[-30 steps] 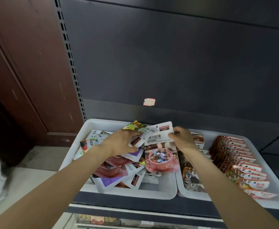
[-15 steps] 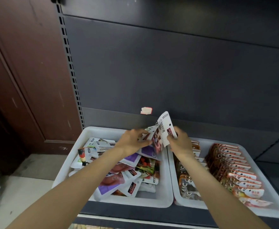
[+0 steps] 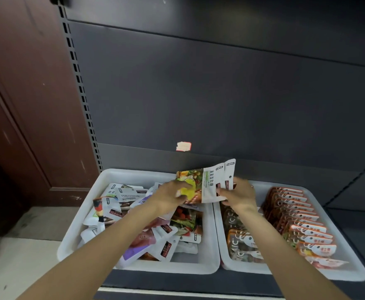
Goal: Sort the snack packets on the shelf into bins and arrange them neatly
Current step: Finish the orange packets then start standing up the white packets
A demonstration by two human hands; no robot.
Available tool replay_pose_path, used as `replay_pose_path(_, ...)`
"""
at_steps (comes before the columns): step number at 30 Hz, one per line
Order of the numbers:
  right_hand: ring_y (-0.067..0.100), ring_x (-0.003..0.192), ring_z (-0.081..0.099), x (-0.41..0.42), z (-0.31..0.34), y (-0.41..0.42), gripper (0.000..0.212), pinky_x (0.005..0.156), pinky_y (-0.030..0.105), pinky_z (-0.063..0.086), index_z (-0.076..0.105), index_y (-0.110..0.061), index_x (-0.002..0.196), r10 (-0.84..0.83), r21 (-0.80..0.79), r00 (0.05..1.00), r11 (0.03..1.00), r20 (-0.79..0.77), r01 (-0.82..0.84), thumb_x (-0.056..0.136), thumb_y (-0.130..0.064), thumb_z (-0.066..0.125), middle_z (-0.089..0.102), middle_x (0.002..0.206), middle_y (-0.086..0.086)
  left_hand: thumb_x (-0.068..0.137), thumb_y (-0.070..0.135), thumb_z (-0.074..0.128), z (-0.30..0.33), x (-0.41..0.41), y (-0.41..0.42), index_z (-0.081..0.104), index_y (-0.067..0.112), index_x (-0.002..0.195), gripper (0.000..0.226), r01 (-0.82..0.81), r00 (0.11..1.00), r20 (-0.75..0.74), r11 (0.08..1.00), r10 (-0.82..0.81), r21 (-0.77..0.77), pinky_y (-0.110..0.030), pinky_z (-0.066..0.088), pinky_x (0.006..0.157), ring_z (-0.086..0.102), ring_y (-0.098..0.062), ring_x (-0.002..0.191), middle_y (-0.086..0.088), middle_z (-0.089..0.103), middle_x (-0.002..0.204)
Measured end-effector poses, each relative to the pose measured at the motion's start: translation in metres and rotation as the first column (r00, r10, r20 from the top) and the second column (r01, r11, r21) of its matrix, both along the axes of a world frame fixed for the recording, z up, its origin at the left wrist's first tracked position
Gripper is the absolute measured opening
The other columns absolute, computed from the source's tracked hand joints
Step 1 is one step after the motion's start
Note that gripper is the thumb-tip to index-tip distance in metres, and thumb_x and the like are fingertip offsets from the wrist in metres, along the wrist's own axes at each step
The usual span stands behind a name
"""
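Observation:
Two white bins stand side by side on a dark shelf. The left bin (image 3: 134,175) holds a jumbled heap of mixed snack packets (image 3: 155,239). In the right bin (image 3: 350,271), orange packets (image 3: 302,221) stand in a neat row on the right and dark packets (image 3: 240,241) lie on its left side. Above the gap between the bins, both hands hold a small stack of packets (image 3: 207,185) turned sideways, a fruit-printed one on top. My left hand (image 3: 168,198) grips its left end; my right hand (image 3: 238,193) pinches its right end.
A dark metal back panel (image 3: 220,94) with a torn sticker (image 3: 183,146) rises behind the bins. A perforated upright (image 3: 84,105) and a brown wooden door (image 3: 25,105) stand to the left. The shelf's front edge (image 3: 177,293) runs below; pale floor lies lower left.
The held stack has been turned and lifted; a pink-bowl packet faced me earlier, and a fruit-printed packet lies sideways on top now. Both hands shifted slightly right with it.

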State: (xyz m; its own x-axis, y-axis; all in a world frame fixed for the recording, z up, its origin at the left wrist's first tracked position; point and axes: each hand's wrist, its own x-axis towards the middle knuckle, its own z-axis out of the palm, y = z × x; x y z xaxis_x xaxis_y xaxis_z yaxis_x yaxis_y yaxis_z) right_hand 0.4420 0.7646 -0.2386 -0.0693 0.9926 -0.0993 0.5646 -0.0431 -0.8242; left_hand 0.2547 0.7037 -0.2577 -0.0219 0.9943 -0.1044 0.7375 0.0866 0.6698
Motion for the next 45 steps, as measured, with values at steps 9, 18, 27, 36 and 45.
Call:
replay_pose_path(9, 0.026, 0.098, 0.062, 0.012, 0.008, 0.008, 0.024, 0.077, 0.032, 0.049, 0.066, -0.013, 0.11, 0.013, 0.214, 0.959, 0.974, 0.284, -0.077, 0.094, -0.028, 0.055, 0.068, 0.112, 0.008, 0.082, 0.025, 0.074, -0.027, -0.051, -0.002, 0.052, 0.011, 0.134, 0.059, -0.258, 0.966, -0.049, 0.953, 0.253, -0.16, -0.023, 0.039, 0.096, 0.054, -0.022, 0.12, -0.009, 0.056, 0.133)
replay_pose_path(18, 0.013, 0.076, 0.055, 0.004, 0.014, 0.009, 0.023, 0.05, 0.018, 0.031, 0.071, -0.01, 0.099, -0.015, 0.314, 0.948, 0.945, 0.318, -0.091, 0.097, -0.022, 0.05, 0.071, 0.105, 0.005, 0.079, -0.007, 0.068, -0.02, -0.055, 0.016, 0.061, 0.004, 0.117, 0.04, -0.551, 0.786, 0.309, 0.833, 0.536, -0.043, -0.032, 0.051, 0.084, 0.064, -0.028, 0.098, -0.015, 0.068, 0.106)
replay_pose_path(27, 0.023, 0.067, 0.058, -0.012, 0.016, 0.012, 0.023, 0.052, 0.03, 0.039, 0.065, -0.005, 0.078, -0.062, 0.369, 0.958, 0.928, 0.28, -0.048, 0.093, -0.013, 0.05, 0.07, 0.088, 0.007, 0.086, -0.007, 0.056, 0.009, -0.057, 0.013, 0.067, 0.005, 0.117, 0.035, -0.482, 0.847, 0.333, 0.863, 0.413, 0.155, -0.038, 0.051, 0.095, 0.064, -0.024, 0.105, -0.009, 0.069, 0.111)
replay_pose_path(36, 0.024, 0.071, 0.067, -0.019, 0.011, 0.01, 0.027, 0.058, 0.04, 0.058, 0.063, 0.006, 0.083, 0.081, 0.236, 0.982, 0.964, 0.169, -0.121, 0.095, -0.015, 0.051, 0.068, 0.087, 0.017, 0.089, -0.008, 0.055, 0.03, -0.047, 0.009, 0.065, 0.008, 0.113, 0.031, -0.487, 0.841, 0.413, 0.823, 0.35, 0.294, -0.012, 0.049, 0.066, 0.062, -0.012, 0.08, -0.002, 0.066, 0.099)
replay_pose_path(45, 0.025, 0.079, 0.068, -0.026, 0.021, 0.005, 0.022, 0.058, 0.037, 0.06, 0.065, 0.003, 0.096, 0.099, 0.0, 0.993, 0.995, -0.06, -0.099, 0.094, -0.017, 0.057, 0.069, 0.098, 0.017, 0.083, -0.003, 0.065, 0.012, 0.017, 0.014, 0.043, 0.019, 0.135, 0.06, 0.129, 0.817, 0.563, 0.991, -0.124, 0.032, -0.036, 0.047, 0.102, 0.059, -0.013, 0.116, 0.0, 0.063, 0.125)
